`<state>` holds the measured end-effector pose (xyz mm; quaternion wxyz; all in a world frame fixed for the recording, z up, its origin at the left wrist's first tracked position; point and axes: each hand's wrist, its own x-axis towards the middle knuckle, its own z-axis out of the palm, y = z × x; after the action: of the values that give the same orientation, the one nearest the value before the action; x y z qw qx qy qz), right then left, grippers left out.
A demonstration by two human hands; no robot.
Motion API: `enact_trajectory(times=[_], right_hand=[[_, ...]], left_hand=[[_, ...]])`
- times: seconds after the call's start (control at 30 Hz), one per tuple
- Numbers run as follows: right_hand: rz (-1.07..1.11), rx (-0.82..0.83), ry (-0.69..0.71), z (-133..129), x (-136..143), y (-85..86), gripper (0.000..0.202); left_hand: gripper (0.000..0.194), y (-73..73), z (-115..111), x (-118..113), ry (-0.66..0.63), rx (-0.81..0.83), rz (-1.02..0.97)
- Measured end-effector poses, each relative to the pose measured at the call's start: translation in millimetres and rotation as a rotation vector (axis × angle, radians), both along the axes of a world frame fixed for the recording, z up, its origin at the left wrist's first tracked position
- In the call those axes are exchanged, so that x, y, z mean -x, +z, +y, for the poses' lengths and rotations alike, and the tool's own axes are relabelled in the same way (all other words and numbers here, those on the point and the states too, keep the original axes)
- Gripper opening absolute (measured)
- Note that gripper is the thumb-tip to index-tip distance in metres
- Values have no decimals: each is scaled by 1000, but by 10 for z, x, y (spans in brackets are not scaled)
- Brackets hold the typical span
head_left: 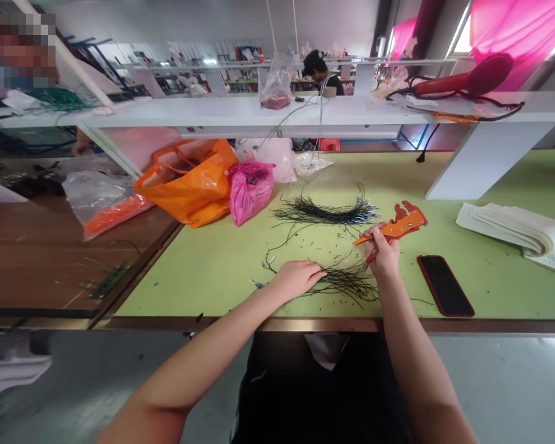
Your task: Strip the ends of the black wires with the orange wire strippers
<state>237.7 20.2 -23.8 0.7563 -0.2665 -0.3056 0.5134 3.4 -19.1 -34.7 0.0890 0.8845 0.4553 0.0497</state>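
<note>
My right hand (383,251) is wrapped round an orange and red wire stripper (404,223), its jaw end pointing up and to the right. My left hand (300,277) rests with curled fingers on the nearer bundle of thin black wires (349,285); whether it pinches a single wire is too small to make out. Blue-tipped ends of wires stick out to the left of that hand. Farther back lies a second bundle of black wires (326,213), with blue and silvery ends at its right side. Small dark scraps are scattered between the bundles.
A phone (445,285) and folded papers (513,228) lie at right. An orange bag (189,185) and a pink bag (252,191) stand at back left. Above runs a white shelf (203,114) holding a red-handled tool (462,80). Other people are beyond.
</note>
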Motion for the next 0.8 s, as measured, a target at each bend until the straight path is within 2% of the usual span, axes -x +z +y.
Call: enact_trajectory(times=[0.13, 0.27, 0.37, 0.5, 0.57, 0.63, 0.7, 0.73, 0.8], right_hand=[[24, -48, -51, 16, -78, 23, 35], [57, -97, -222, 14, -196, 79, 33], [77, -156, -228, -19, -189, 130, 30], [39, -158, -132, -61, -51, 148, 27], [18, -149, -139, -68, 1, 133, 25], [18, -147, -144, -62, 15, 113, 23], [39, -145, -138, -49, -1, 98, 22], [52, -141, -137, -41, -16, 94, 22], [75, -131, -142, -25, -48, 91, 23]], left_hand=[[42, -82, 41, -130, 9, 36, 2], [32, -66, -6, -27, 36, 116, -87], [26, 36, -42, 104, 159, 362, -422], [30, 284, 60, 250, 441, 653, -1097], [33, 426, 146, 318, 489, 720, -1404], [34, 540, 197, 367, 502, 692, -1546], [31, 600, 182, 376, 500, 524, -1442], [29, 606, 148, 364, 467, 413, -1288], [25, 570, 50, 314, 336, 194, -855]])
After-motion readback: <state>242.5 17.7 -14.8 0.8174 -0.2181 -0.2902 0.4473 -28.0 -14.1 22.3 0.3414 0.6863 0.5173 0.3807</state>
